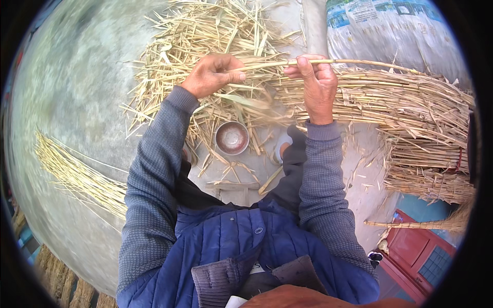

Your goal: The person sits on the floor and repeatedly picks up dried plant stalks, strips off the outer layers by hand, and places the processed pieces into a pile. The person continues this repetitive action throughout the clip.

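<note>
Holding stalk [359,61] w/ L hand [213,74] gripping left part & R hand [319,87] pinching farther right. Bowl [232,137] is sitting near.

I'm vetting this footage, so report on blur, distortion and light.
In the head view, the pale leaf strip above the bowl smears, probably from motion; the concrete floor at far left looks streaky; the held stalk reads fairly sharp; fisheye edges curve into black; light looks diffuse, without hard shadows.

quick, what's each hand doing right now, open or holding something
Left hand: closed, pinching the left end of a dry stalk.
Right hand: closed, thumb and fingers holding the same stalk farther along.
</note>
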### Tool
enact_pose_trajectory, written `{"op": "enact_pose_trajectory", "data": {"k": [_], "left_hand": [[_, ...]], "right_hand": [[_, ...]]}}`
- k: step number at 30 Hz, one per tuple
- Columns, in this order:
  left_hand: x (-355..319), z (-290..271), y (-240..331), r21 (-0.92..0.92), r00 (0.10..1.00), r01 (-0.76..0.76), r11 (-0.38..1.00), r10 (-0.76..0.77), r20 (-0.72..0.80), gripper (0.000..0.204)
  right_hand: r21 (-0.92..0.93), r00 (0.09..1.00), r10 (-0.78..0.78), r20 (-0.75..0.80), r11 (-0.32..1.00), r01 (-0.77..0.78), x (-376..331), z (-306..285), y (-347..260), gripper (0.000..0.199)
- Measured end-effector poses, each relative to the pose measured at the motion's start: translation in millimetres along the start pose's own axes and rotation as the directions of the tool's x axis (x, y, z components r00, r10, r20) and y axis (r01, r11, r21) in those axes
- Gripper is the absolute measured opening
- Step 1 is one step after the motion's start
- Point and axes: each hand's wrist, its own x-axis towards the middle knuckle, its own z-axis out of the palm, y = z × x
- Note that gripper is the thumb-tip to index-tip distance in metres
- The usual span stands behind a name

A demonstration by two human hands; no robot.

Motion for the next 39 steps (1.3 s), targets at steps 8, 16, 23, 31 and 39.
{"op": "enact_pose_trajectory", "data": {"k": [8, 16, 23, 31, 39], "left_hand": [[8, 9, -5, -0.259, 0.985, 0.066, 0.964, -0.104, -0.135, 0.017], [-1, -44, -9, 0.516, 0.882, 0.216, 0.829, 0.062, -0.468, 0.030], [3, 23, 16, 0.648, 0.819, -0.352, 0.676, 0.557, -0.136, 0.017], [-15, -48, -25, 0.734, 0.984, -0.019, 0.679, 0.143, -0.108, 0.017], [-47, -79, -42, 0.564, 0.985, 0.159, 0.811, -0.094, -0.143, 0.025]], "right_hand": [[0.006, 1.000, 0.002, 0.029, 1.000, -0.002, 0, -3, 0, 0.020], [0.028, 0.998, 0.004, 0.067, 1.000, -0.006, -2, -6, 4, 0.017], [0.019, 0.996, -0.001, 0.089, 1.000, 0.000, -5, 23, 22, 0.018], [0.112, 0.996, 0.072, -0.044, 0.991, -0.067, 15, -13, 17, 0.021], [0.093, 0.996, 0.084, -0.016, 0.992, -0.082, 18, -17, 16, 0.024]]}}
